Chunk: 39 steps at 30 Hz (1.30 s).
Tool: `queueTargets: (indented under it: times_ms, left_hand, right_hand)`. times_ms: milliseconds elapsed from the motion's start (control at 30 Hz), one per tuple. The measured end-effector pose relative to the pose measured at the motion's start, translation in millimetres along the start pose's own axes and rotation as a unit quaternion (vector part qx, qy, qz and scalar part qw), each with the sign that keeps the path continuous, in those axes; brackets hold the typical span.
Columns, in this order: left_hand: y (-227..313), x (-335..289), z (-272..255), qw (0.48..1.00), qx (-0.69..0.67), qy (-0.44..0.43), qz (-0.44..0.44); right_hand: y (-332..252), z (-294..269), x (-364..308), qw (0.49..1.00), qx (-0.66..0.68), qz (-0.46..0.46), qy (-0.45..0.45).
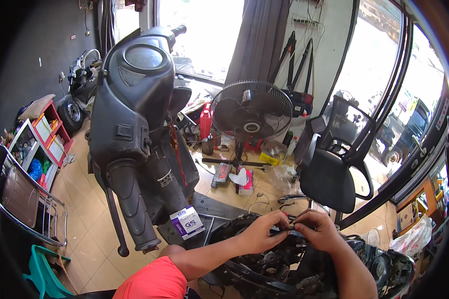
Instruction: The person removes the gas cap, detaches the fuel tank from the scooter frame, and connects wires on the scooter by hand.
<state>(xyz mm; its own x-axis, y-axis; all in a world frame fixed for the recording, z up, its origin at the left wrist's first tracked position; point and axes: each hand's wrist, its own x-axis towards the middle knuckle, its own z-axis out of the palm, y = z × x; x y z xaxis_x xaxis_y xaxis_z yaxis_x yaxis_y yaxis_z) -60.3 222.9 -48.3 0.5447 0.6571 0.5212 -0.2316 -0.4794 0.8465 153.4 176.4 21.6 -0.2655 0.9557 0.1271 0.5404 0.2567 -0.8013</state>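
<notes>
Both hands meet over the exposed frame of a scooter (272,269), where dark wiring and parts show. My left hand (264,232) is closed in a pinch, thumb and fingers together on a thin dark piece. Close against it, my right hand (320,230) pinches the same spot from the other side. Between the fingertips is a small dark piece with a light bit, too small to name. To the left stand the scooter's black handlebar and front cover (134,99), with a grip and brake lever. A white and purple box (187,223) rests on the footboard.
Beyond the scooter stands a black fan (252,112). A black office chair (329,174) is to the right. On the tiled floor are a grey bottle (221,175) and a pink box (245,185). A brown folding chair (21,194) and green stool (44,269) sit left.
</notes>
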Motion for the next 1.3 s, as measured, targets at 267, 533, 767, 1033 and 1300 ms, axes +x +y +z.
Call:
queueTargets:
  times_ms: [267,533,767,1033,1300]
  left_hand:
    - [-0.1,2.4,-3.8,1.000,0.012,0.008,0.011]
    - [-3.5,-0.8,-3.0,1.000,0.009,0.017,0.013]
    - [1.0,2.2,-6.3,0.999,0.028,0.012,-0.014]
    - [-15.4,4.0,-3.0,0.996,-0.020,0.058,-0.062]
    - [-19.9,-0.9,4.3,0.972,-0.193,0.071,-0.117]
  right_hand:
    - [-10.3,-3.2,3.7,0.998,0.000,0.054,-0.031]
    - [-5.2,-1.2,1.5,0.999,0.000,0.033,-0.033]
    - [-0.3,-1.5,-0.4,0.999,-0.004,0.002,-0.035]
    - [3.6,-6.5,4.6,1.000,-0.008,-0.003,0.001]
    - [9.3,-12.4,-0.3,0.999,0.019,-0.008,-0.031]
